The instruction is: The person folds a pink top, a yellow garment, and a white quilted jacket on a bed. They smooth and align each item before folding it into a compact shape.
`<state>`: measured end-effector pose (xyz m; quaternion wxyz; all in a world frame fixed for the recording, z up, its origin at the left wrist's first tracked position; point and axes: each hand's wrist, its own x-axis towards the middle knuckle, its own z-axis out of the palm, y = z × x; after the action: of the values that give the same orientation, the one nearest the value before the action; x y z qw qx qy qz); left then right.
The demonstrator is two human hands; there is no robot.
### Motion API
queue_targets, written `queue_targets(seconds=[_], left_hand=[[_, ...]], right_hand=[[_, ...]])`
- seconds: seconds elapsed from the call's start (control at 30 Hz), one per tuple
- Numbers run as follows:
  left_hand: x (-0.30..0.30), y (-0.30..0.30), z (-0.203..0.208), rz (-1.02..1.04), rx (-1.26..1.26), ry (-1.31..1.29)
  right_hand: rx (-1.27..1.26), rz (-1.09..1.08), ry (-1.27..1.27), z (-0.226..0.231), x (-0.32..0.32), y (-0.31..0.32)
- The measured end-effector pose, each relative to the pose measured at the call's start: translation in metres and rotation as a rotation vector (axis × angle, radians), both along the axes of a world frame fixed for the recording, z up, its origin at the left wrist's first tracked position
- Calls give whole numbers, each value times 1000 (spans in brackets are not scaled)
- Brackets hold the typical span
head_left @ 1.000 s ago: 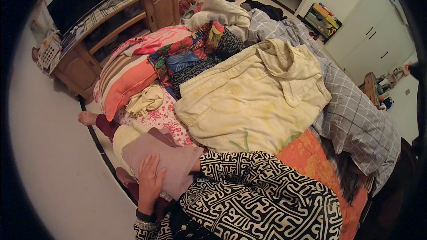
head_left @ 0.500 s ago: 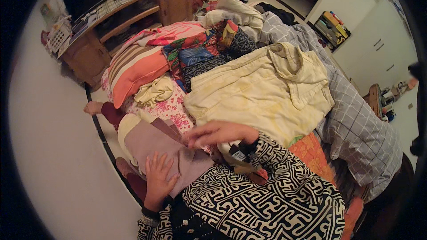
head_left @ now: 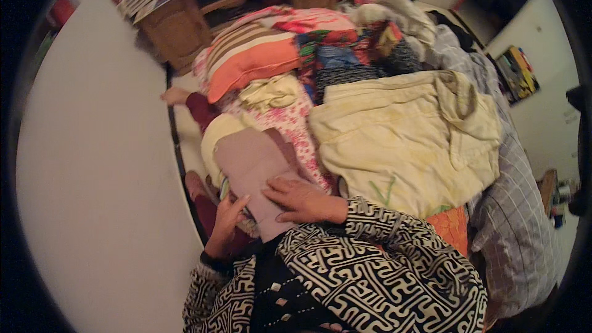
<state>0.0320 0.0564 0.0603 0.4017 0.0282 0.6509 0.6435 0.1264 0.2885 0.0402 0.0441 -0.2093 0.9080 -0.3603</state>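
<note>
One flat mauve cloth (head_left: 253, 151) lies at the near left edge of the floral-sheeted bed (head_left: 299, 126), overlapping a soft cream cloth (head_left: 213, 135); from my remote station, I judge it rests across the dark-red-trousered legs (head_left: 202, 111). Right hand (head_left: 300, 200): laid palm-down on the mauve cloth, fingers extended. Left hand (head_left: 228, 221): at its left border, thumb set apart; I cannot tell whether the fingers pinch the fabric. Caution: I judge that uneven right-hand pressure could drag creases into it. Insufficient hold at the left border could let both layers slide off the bed's left edge. The black-and-white patterned sleeve (head_left: 370, 213), near the large collared pale-yellow garment (head_left: 401, 135), could rumple that garment by rubbing.
</note>
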Motion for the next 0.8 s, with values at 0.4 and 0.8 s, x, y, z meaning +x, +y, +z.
queue_targets(seconds=[0.4,0.8], left_hand=[[-30,27,-9,37,123,-176],[-97,105,69,-8,408,-37]], right_hand=[[-281,-106,-145,10,9,18],[-796,-614,-249,53,20,98]])
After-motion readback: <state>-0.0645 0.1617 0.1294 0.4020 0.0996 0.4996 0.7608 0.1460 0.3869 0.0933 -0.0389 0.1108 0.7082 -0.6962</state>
